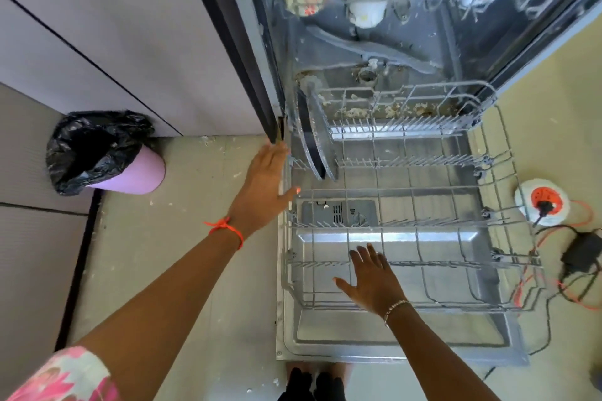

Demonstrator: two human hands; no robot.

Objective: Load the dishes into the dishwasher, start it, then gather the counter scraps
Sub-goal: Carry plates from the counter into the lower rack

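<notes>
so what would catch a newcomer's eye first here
The pulled-out lower rack fills the middle, nearly empty but for two plates standing at its back left corner. Both hands are stretched out open, the left hand at the rack's left edge and the right hand over its front. A lilac bin lined with a black bag sits on the floor at far left.

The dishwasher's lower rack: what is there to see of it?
The lower rack is a grey wire basket with rows of upright tines, pulled out over the open door. It is mostly empty: only a dark plate and a grey plate stand on edge at its rear left. The right hand spreads open over its front wires, and the left hand lies open at its left rim. Whether either touches it is unclear.
</notes>
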